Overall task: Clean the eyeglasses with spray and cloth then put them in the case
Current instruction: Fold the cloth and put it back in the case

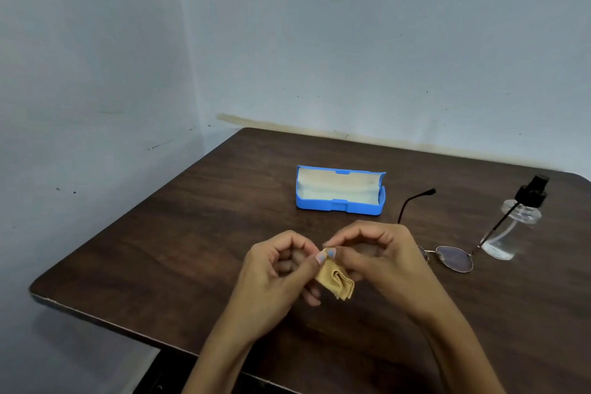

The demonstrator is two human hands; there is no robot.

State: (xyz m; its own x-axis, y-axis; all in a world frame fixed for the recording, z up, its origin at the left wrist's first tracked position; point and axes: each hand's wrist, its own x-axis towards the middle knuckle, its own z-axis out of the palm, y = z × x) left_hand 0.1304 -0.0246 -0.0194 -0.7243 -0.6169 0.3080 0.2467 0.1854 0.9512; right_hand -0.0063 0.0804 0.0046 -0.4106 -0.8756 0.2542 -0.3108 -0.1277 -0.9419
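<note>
Both hands meet over the dark wooden table (192, 233), the left hand (281, 269) and right hand (371, 253) each pinching the top edge of a folded tan cleaning cloth (335, 283) that hangs between them. The round-lensed eyeglasses (454, 257) lie just right of the hands, one temple seemingly touching the clear spray bottle (511, 227). Behind, the blue case (339, 190) sits open.

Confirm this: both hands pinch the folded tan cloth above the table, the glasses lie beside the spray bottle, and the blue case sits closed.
Wrong on the case. The head view shows the blue case open, its pale lining showing. The rest stands: left hand and right hand pinch the folded tan cloth; glasses lie beside the spray bottle.
</note>
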